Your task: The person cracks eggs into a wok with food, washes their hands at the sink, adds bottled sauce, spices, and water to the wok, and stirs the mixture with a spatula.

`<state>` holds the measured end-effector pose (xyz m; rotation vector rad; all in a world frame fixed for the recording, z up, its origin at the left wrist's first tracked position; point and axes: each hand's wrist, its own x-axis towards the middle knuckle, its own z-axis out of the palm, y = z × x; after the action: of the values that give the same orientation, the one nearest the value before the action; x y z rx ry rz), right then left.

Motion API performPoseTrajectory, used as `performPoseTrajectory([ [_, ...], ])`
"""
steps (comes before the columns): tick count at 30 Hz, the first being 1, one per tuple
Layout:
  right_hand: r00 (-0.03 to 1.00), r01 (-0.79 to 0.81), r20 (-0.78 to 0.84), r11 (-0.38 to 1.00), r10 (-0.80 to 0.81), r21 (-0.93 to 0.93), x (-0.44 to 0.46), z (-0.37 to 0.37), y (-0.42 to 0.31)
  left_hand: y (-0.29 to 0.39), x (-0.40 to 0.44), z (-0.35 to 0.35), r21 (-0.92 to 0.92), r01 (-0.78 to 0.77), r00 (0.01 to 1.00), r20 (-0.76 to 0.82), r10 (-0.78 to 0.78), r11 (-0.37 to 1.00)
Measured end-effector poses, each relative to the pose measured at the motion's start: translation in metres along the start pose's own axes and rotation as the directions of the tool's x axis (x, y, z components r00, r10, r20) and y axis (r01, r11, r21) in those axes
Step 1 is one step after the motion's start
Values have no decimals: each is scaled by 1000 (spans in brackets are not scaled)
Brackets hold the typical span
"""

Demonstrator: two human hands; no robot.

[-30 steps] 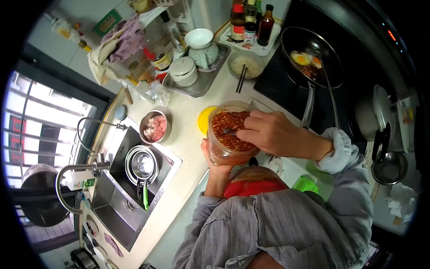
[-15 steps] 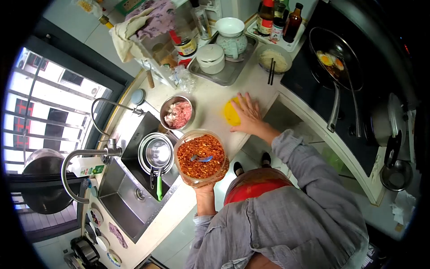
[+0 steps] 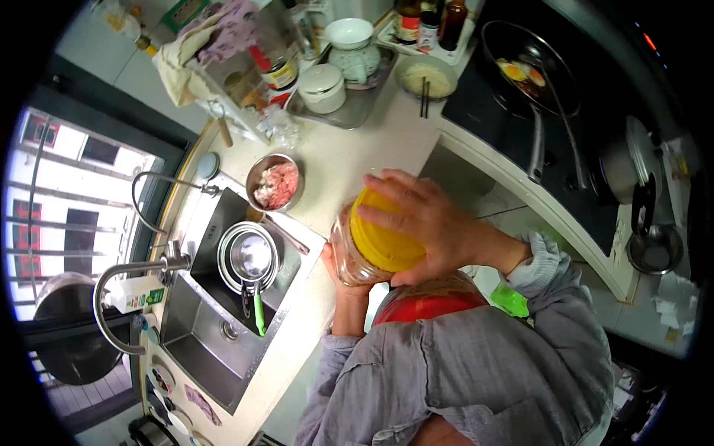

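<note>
A clear jar (image 3: 344, 249) is held in front of my body, tilted, with its chili contents now mostly hidden. My left hand (image 3: 348, 286) wraps round the jar from below and the left side. The yellow lid (image 3: 383, 241) covers the jar's mouth, and my right hand (image 3: 435, 227) grips it from above and the right, fingers spread over its top and rim. Whether the lid is fastened cannot be seen. A metal bowl of raw meat (image 3: 275, 184) stands on the counter beyond the jar.
A sink (image 3: 201, 353) holding nested bowls (image 3: 236, 256) is at the left. A tray (image 3: 353, 111) bears a white lidded pot (image 3: 322, 88). A bowl with chopsticks (image 3: 426, 78) stands near the stove, where a pan (image 3: 520, 44) holds eggs.
My right hand has picked the yellow lid up from the counter and brought it onto the jar. The jar has moved rightward and upward in view, and its chili is now covered.
</note>
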<state>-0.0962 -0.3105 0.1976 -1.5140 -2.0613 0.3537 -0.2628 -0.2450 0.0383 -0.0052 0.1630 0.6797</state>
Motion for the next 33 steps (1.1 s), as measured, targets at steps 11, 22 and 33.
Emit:
performPoseTrajectory([
  [11,717,-578,-313,782,623,232,-156,-13,2,-116,-1,39,409,-41,999,27,33,912],
  [22,883,-462,-25,857,469,-228,-385,-135,-80,-347,-63,31,571,474,762,115,-637,670],
  [33,613,-789,-307,553,728,-267,-554,-188,-131,-510,-80,75,447,787,458,39,-888,425],
])
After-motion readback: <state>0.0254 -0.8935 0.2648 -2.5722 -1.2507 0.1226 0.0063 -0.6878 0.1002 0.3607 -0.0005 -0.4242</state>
